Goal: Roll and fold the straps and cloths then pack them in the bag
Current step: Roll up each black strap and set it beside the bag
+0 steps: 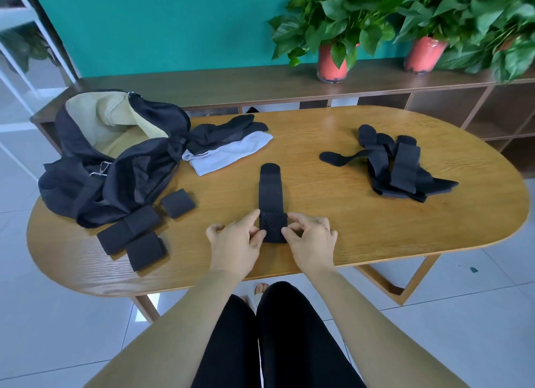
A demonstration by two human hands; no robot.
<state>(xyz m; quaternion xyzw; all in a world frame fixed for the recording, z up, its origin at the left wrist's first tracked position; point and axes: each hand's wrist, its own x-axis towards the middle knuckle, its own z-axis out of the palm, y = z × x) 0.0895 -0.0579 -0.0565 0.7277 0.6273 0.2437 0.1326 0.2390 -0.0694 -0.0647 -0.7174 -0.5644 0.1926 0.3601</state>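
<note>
A black perforated strap (271,196) lies lengthwise on the wooden table (333,222), its near end folded over into a roll. My left hand (234,243) pinches the roll's left side and my right hand (311,237) pinches its right side. Three rolled straps (139,237) lie at the left, beside the open black bag (115,167) with a tan lining. Black and white folded cloths (228,147) sit just right of the bag. A heap of loose black straps (396,164) lies at the right.
A low wooden shelf (202,86) runs behind the table and carries two potted plants (333,60) in red pots. White tiled floor surrounds the table. My legs in black trousers show below the table's front edge.
</note>
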